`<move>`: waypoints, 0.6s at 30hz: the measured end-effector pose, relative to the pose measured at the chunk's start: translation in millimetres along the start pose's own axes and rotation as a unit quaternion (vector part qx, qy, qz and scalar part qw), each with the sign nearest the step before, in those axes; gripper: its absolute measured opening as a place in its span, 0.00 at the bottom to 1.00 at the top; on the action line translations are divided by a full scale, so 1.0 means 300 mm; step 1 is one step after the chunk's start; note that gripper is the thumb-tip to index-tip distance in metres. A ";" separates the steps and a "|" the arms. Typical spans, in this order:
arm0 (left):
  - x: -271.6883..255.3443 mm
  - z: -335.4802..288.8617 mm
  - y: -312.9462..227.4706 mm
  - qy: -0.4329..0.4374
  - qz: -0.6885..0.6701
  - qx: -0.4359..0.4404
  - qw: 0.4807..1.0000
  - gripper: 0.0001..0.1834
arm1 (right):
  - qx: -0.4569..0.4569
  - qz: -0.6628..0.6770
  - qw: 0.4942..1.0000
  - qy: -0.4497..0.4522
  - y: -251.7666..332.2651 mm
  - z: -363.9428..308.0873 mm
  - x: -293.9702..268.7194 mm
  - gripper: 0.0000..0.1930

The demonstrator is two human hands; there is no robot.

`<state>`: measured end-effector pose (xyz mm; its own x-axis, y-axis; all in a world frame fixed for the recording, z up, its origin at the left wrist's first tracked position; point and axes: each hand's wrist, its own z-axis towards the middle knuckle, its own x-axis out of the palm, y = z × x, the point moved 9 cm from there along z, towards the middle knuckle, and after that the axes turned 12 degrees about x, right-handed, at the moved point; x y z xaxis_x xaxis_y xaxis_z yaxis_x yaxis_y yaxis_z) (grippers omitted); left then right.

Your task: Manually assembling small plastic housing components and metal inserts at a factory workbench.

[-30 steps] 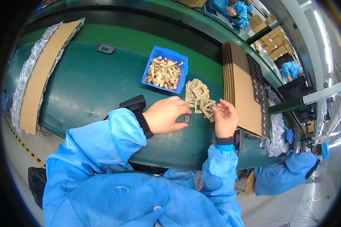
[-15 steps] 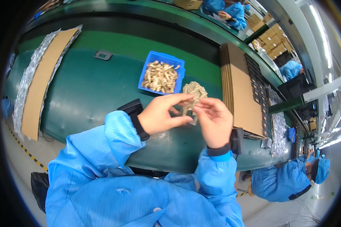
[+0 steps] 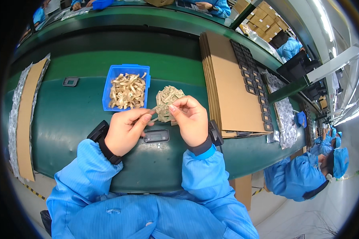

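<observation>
My left hand (image 3: pixel 125 129) is closed, its thumb and fingers pinching a thin pale strip (image 3: pixel 157 107). My right hand (image 3: pixel 191 121) is closed too, with thumb and forefinger pressed together at the strip's other end. Just beyond my fingertips lies a loose heap of short beige strips (image 3: pixel 169 95). Left of the heap stands a blue plastic bin (image 3: pixel 106 93) with curled tan strips (image 3: pixel 127 91) in it. Below my hands, a dark flat rectangular part with a window (image 3: pixel 156 136) lies on the green table (image 3: pixel 75 119).
A similar dark part (image 3: pixel 70 81) lies at the left. Upright cardboard sheets (image 3: pixel 219 79) and rows of black frames (image 3: pixel 251 75) stand at the right. Cardboard with bubble wrap (image 3: pixel 26 119) lines the left end. A co-worker in blue (image 3: pixel 295 175) is at the right.
My view has shifted, so the bin and heap appear further left. My hands have drawn apart with the thin strip between them, uncovering the dark part below.
</observation>
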<state>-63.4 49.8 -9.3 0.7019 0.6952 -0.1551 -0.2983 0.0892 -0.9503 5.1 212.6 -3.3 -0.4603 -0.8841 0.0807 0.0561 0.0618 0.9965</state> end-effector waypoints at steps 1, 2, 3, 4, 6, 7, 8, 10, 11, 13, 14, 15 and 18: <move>0.008 0.003 -0.023 -0.001 0.018 0.019 1.000 0.15 | -0.028 -0.014 0.999 -0.019 0.006 -0.002 -0.006 0.03; 0.021 0.002 -0.014 0.003 0.019 0.017 1.000 0.15 | -0.026 -0.011 0.999 -0.023 0.009 -0.008 -0.009 0.03; 0.028 0.001 0.001 0.002 0.006 0.013 1.000 0.14 | 0.009 -0.030 0.999 -0.018 0.000 -0.011 0.002 0.03; 0.034 0.000 0.011 0.000 -0.007 0.009 1.000 0.14 | 0.044 -0.048 0.998 -0.012 -0.017 -0.012 0.011 0.03; 0.041 0.004 0.003 -0.001 0.006 0.009 1.000 0.13 | 0.004 -0.054 0.998 -0.028 -0.004 -0.013 0.010 0.03; 0.042 0.005 -0.003 -0.005 0.018 0.011 1.000 0.13 | -0.021 -0.096 0.993 -0.059 0.013 -0.016 -0.008 0.03; 0.051 0.005 0.002 -0.005 0.020 0.010 1.000 0.13 | -0.047 -0.138 0.985 -0.089 0.032 -0.019 -0.021 0.03; 0.067 0.000 0.012 0.004 0.046 0.021 0.999 0.13 | -0.060 -0.104 0.987 -0.108 0.051 -0.024 -0.034 0.03; 0.080 0.002 0.019 0.049 0.064 0.006 0.997 0.14 | -0.073 -0.071 0.987 -0.127 0.063 -0.029 -0.046 0.03; 0.100 0.006 0.045 0.042 0.039 0.001 0.998 0.14 | -0.054 -0.085 0.987 -0.126 0.045 -0.024 -0.049 0.03; 0.112 0.007 0.052 0.037 0.014 -0.003 0.999 0.14 | -0.035 -0.100 0.987 -0.125 0.028 -0.019 -0.052 0.03; 0.105 0.007 0.033 0.024 0.019 0.010 0.999 0.14 | -0.037 -0.100 0.987 -0.121 0.023 -0.012 -0.049 0.03; 0.099 -0.009 0.021 0.027 0.049 0.044 0.997 0.14 | -0.113 -0.376 0.888 -0.239 0.121 -0.030 -0.062 0.02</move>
<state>-42.5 69.0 -20.6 0.6990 0.6648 -0.2634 -0.4222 0.0863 -0.9024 23.6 227.1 31.1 -0.7639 -0.3337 -0.5524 -0.2750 -0.6060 0.7464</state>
